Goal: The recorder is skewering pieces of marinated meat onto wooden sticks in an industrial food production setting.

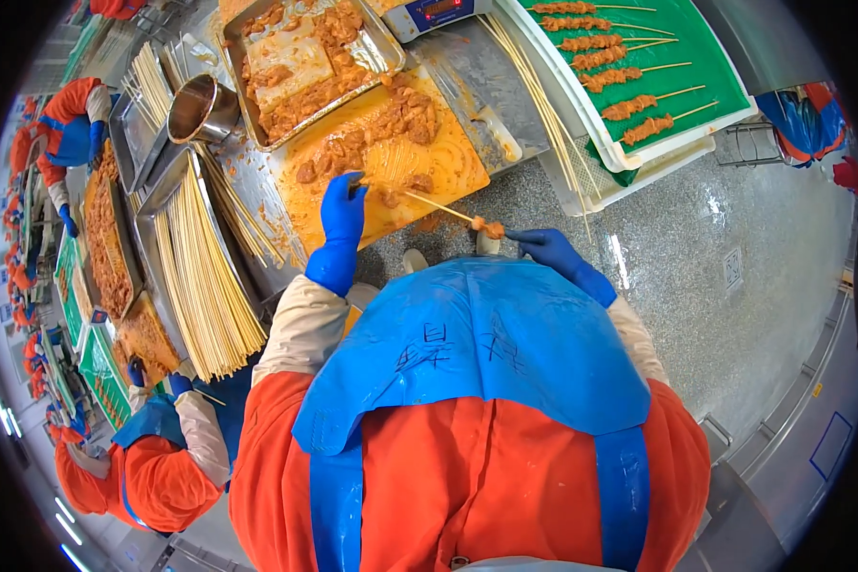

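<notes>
My left hand [341, 224], in a blue glove, is raised over the near part of an orange-smeared cutting board [448, 162]. Its fingers are closed; what they hold, if anything, is too small to make out. Marinated meat pieces [391, 129] lie on the board just beyond it. At the right, my gloved right hand [558, 255] is closed on one end of a meat skewer [439, 207]. Two or so chunks of meat sit on its stick close to my fingertips, while the bare part points left toward my left hand.
A metal tray of marinated meat [305, 71] stands beyond the board. To its left are a steel pot [203, 108] and a tray of bamboo sticks [205, 276]. Finished skewers lie on a green-lined tray [705, 71]; a scale [434, 14] sits nearby. Co-workers [153, 458] stand at left.
</notes>
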The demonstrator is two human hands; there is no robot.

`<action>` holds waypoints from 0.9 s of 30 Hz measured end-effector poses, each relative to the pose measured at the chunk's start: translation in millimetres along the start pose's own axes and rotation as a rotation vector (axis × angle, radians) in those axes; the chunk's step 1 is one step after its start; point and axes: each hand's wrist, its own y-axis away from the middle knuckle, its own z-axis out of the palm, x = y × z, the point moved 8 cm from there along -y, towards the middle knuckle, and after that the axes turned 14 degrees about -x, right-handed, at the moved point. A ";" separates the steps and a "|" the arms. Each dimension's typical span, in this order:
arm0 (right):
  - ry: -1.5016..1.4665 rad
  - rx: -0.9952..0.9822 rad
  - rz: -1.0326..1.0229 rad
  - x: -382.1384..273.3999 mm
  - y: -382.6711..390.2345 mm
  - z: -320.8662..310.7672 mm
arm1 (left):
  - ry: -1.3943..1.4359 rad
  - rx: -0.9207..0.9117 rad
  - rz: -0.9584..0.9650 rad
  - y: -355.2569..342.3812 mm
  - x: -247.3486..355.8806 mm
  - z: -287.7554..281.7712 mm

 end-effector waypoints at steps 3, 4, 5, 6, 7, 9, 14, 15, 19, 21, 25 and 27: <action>-0.056 -0.039 0.120 29.8 29.9 -0.1 | -0.140 -0.188 0.076 21.2 7.2 41.0; -0.056 -0.042 0.122 33.2 28.6 -1.4 | -0.140 -0.187 0.072 20.3 7.3 41.6; -0.045 -0.055 0.138 37.3 25.4 -3.1 | -0.230 -0.218 0.103 17.7 11.2 45.6; -0.034 -0.067 0.154 37.4 24.0 -5.8 | -0.321 -0.248 0.135 17.2 12.3 52.2; -0.034 -0.069 0.153 36.4 21.6 -7.7 | -0.322 -0.248 0.134 18.7 10.8 54.9; -0.069 -0.094 0.125 31.7 10.5 -7.7 | -0.355 -0.259 0.123 21.0 6.8 56.7; -0.090 -0.099 0.044 55.1 -14.4 -6.5 | -0.403 -0.289 0.103 23.4 10.4 63.1; -0.091 -0.104 0.021 57.1 -18.4 -5.5 | -0.397 -0.308 0.102 21.2 11.7 61.0; -0.111 -0.121 0.159 84.8 -12.8 -7.6 | -0.340 -0.353 0.090 18.7 15.0 57.9; -0.222 -0.138 0.108 83.2 -12.2 -7.6 | -0.408 -0.352 0.135 20.7 16.2 57.8; -0.189 -0.138 0.108 77.7 -25.8 -10.5 | -0.421 -0.347 0.145 17.2 11.0 58.2; -0.143 -0.154 0.088 72.8 -32.5 -13.9 | -0.381 -0.355 0.184 14.7 10.9 56.6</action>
